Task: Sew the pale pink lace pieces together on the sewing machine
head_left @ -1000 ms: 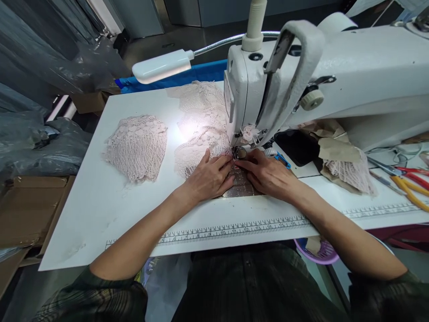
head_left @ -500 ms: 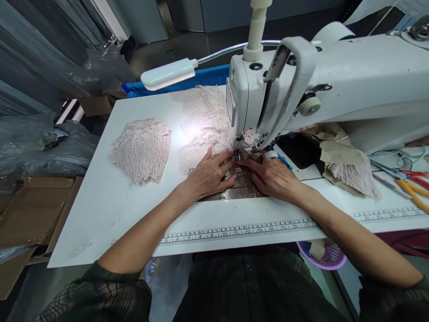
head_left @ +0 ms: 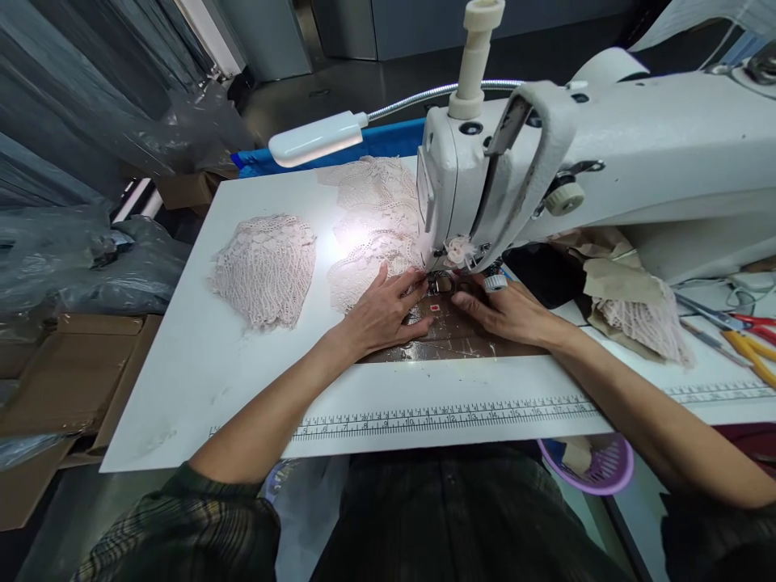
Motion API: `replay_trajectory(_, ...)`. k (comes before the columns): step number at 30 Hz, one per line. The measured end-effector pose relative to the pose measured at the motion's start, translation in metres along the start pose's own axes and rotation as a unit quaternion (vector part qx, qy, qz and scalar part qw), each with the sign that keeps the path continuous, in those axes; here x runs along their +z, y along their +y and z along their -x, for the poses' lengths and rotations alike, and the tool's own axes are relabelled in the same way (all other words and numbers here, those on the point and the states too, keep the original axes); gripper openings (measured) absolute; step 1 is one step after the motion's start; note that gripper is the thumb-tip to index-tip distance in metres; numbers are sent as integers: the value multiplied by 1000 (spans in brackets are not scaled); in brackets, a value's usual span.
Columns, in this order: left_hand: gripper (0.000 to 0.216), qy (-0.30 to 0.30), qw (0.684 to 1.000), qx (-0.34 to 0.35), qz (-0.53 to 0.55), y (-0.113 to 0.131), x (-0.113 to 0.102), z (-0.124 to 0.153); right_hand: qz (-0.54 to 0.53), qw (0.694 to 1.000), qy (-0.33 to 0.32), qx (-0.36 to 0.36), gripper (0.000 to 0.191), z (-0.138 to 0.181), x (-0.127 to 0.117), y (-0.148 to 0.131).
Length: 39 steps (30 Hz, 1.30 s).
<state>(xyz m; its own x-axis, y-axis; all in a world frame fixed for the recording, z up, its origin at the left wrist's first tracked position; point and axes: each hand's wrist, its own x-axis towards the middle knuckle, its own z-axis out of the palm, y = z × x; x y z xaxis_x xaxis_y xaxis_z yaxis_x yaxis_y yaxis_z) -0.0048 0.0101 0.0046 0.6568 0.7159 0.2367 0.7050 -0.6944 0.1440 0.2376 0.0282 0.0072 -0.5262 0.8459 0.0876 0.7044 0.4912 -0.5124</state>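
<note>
At the left edge of the frame, an open box (head_left: pixel 78 380) sits below crumpled plastic (head_left: pixel 73 255), beside the white bench (head_left: pixel 182 388). Left of centre on the bench lies a pile (head_left: pixel 267 271) of pale pink lace, apart from the rest. Above and right of it hangs a lamp (head_left: pixel 316 139), its glare washing out part of the lace (head_left: pixel 357 279) in the middle of the frame. That lace runs from the bench's far edge down to the left hand (head_left: pixel 385 315); whether it is one piece or several overlapping, I cannot tell.

The left hand lies palm down, fingers fanned and thumb apart, fingertips on the lace just beside the machine's foot (head_left: pixel 442 283). It looks light, limp and open-worked, so it would probably stretch or snag easily; flat fingertips along the denser edge should suit it better than a tug at the mesh.

Below the foot is a shiny plate (head_left: pixel 461 343). The machine (head_left: pixel 452 182) fills the upper right. The right hand (head_left: pixel 506 311) is beside the foot, thumb out over the plate, other fingertips partly hidden; whether they pinch anything, I cannot tell. Farther right lie a lace bundle (head_left: pixel 646 319) and yellow handles (head_left: pixel 755 352).
</note>
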Motion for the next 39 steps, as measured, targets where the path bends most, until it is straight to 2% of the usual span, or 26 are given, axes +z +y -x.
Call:
replay_trajectory(4,47,10,1000,-6,6,0,4,3,53,997,50,-1,58,13,13,-6)
replay_trajectory(10,44,21,999,-18,39,-10,5,0,54,994,98,-17,42,14,22,-6)
replay_trajectory(14,36,7,995,1,99,-26,-4,-10,43,993,109,-27,40,13,22,-5)
replay_trajectory(16,29,2,988,-11,153,-34,-8,-18,45,993,111,-23,39,12,22,-5)
replay_trajectory(20,24,49,972,-72,216,-50,-11,-35,51,991,117,-31,39,13,22,-6)
replay_trajectory(24,24,108,975,-106,164,-63,-14,-40,73,990,118,-37,40,14,22,-5)
replay_trajectory(27,23,122,981,-104,107,-65,-26,-22,93,988,115,-54,42,15,23,-3)
replay_trajectory(30,22,120,986,-111,44,-61,-44,16,104,985,120,-72,46,16,24,-1)
replay_trajectory(35,21,149,962,-225,-39,-60,-65,87,114,982,119,-89,47,17,30,4)
replay_trajectory(39,18,196,933,-298,-39,-67,-63,121,115,984,115,-68,49,17,34,9)
